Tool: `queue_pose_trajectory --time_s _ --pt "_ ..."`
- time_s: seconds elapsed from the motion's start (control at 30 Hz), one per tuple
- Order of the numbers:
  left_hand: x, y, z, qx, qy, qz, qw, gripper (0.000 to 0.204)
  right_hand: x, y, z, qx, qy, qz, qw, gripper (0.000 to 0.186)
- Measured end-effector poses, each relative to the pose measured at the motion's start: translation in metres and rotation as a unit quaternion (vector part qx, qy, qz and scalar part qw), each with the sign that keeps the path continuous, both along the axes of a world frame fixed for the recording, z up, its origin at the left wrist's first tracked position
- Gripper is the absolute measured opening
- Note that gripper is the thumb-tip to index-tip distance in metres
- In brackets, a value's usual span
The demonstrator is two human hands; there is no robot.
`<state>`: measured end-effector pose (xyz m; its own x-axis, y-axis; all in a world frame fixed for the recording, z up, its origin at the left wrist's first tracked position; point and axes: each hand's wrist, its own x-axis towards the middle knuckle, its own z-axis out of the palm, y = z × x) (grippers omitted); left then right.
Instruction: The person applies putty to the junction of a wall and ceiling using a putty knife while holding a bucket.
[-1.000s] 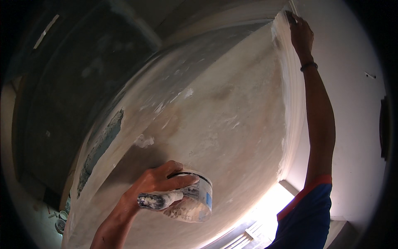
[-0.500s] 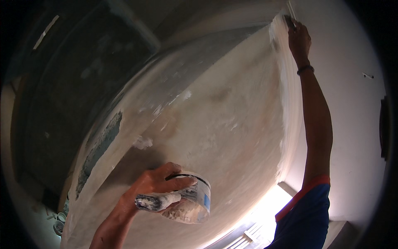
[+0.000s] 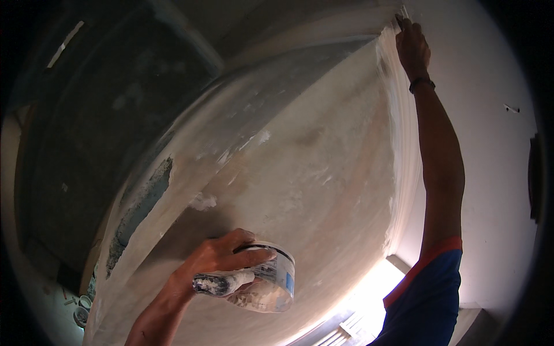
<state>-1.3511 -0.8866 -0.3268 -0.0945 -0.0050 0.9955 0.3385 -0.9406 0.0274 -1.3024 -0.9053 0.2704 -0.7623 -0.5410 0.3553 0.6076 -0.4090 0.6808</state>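
Observation:
My left hand [image 3: 222, 256] is closed on a clear plastic tub [image 3: 281, 279] with a dark rim line, a printed label and pale putty smeared on its side. A putty-crusted handle [image 3: 214, 284] juts from under the same hand; the rest of that tool is hidden. High up, my right arm is stretched out, and my right hand [image 3: 413, 51] grips a putty knife [image 3: 399, 23], mostly covered by the fingers. It is held at the top corner where the patchy plastered wall [image 3: 306, 161] meets the pale surface. A white band of putty [image 3: 397, 115] runs down that joint.
A rough bare patch [image 3: 138, 210] shows along the wall's left edge. Bright light comes from an opening [image 3: 372, 288] at the lower right. Small containers [image 3: 82, 308] stand on the floor at the lower left. A small fitting [image 3: 511, 108] sticks out of the pale surface.
My right hand has shifted slightly up and left, near the end of the corner. My left hand and the tub have moved a touch to the right and down.

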Motion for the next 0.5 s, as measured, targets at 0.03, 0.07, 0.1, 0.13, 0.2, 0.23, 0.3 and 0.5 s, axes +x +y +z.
queue_pose_trajectory --time_s 0.03,0.07,0.1,0.13,0.2,0.23,0.3,0.5 --pt "0.001 0.0 0.0 0.0 -0.002 -0.001 1.0 0.048 0.009 0.004 -0.003 -0.004 -0.005 0.005 1.0 0.037" --pt "0.001 0.001 -0.001 0.0 -0.003 -0.004 1.0 0.048 0.018 0.004 -0.008 -0.007 -0.01 0.008 1.0 0.037" --pt "0.001 0.001 -0.003 -0.006 -0.008 -0.002 1.0 0.048 0.02 0.01 -0.012 -0.029 0.011 0.008 0.999 0.038" --pt "0.001 0.0 -0.004 -0.013 -0.004 0.001 1.0 0.047 0.022 0.015 -0.015 -0.05 0.031 0.007 0.998 0.038" --pt "0.0 0.0 -0.002 -0.016 0.011 0.001 1.0 0.046 0.024 0.012 -0.014 -0.054 0.019 0.027 0.998 0.04" --pt "-0.001 0.001 -0.001 -0.006 0.007 -0.002 1.0 0.045 0.021 0.009 -0.011 -0.041 -0.017 0.05 0.998 0.041" --pt "-0.001 0.003 0.0 0.015 0.005 -0.014 1.0 0.044 0.015 -0.004 -0.013 -0.039 -0.042 0.074 0.996 0.04" --pt "-0.003 0.0 -0.001 -0.022 0.01 -0.01 1.0 0.048 -0.019 -0.011 -0.004 -0.044 0.08 0.04 0.995 0.037"
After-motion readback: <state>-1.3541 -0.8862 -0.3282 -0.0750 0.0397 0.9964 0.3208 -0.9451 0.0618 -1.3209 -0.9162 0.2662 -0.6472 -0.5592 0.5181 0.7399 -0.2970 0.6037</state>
